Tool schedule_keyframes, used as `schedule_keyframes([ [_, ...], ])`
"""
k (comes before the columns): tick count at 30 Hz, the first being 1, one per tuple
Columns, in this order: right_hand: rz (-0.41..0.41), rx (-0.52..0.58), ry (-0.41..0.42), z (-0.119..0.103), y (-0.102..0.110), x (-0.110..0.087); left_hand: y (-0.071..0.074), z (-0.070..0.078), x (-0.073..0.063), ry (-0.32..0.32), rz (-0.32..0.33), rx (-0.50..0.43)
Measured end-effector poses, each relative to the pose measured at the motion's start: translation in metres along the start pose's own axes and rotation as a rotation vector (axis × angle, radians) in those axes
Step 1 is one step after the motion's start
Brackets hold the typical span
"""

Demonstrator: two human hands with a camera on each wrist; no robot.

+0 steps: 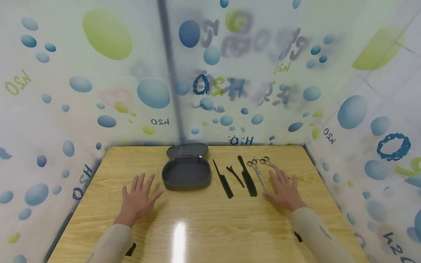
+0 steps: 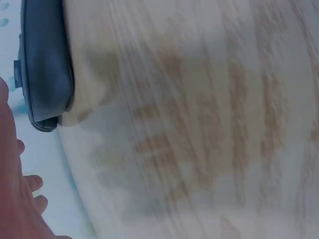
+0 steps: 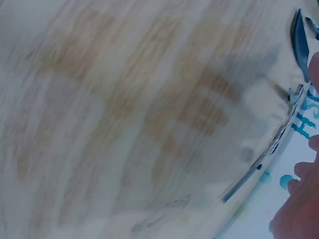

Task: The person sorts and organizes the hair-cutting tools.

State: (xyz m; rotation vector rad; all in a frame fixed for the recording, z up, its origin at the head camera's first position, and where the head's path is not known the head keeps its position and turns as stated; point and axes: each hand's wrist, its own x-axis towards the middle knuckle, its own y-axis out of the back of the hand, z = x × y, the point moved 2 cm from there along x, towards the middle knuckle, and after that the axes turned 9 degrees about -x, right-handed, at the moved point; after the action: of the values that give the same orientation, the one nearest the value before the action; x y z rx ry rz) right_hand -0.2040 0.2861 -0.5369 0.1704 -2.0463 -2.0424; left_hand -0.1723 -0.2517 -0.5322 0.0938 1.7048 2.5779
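Well, our left hand and right hand are spread, holding nothing, toward the table's left and right edges. Beyond lie combs, scissors and, by the far edge, the open case; scissors are best lifted by the rings.

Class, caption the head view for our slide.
Left hand near an open case, right hand near two pairs of scissors; tail comb, hair clip and handled comb between.

Bright, diffuse light fills the head view, with 1 white streak of glare on the near table and soft shadows beside the left hand and right hand. The 2 wrist views look hazy, bluish and blurred.
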Motion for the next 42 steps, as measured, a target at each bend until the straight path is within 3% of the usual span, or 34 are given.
schedule_keyframes([
  [10,0.035,-0.02,0.053,-0.018,0.006,0.017,0.009,0.024,0.003,-0.089,0.086,-0.049],
  [18,0.057,-0.049,0.093,-0.046,0.013,0.026,0.012,0.052,0.007,-0.142,0.146,-0.154],
  [24,0.099,-0.041,0.125,-0.07,0.011,0.033,0.009,0.071,0.01,-0.249,0.21,-0.183],
  [32,0.034,0.01,0.131,-0.113,0.005,0.043,-0.003,0.094,0.007,-0.393,0.294,-0.194],
  [42,-0.015,-0.007,0.105,-0.151,-0.004,0.055,-0.022,0.116,0.009,-0.438,0.226,-0.19],
])
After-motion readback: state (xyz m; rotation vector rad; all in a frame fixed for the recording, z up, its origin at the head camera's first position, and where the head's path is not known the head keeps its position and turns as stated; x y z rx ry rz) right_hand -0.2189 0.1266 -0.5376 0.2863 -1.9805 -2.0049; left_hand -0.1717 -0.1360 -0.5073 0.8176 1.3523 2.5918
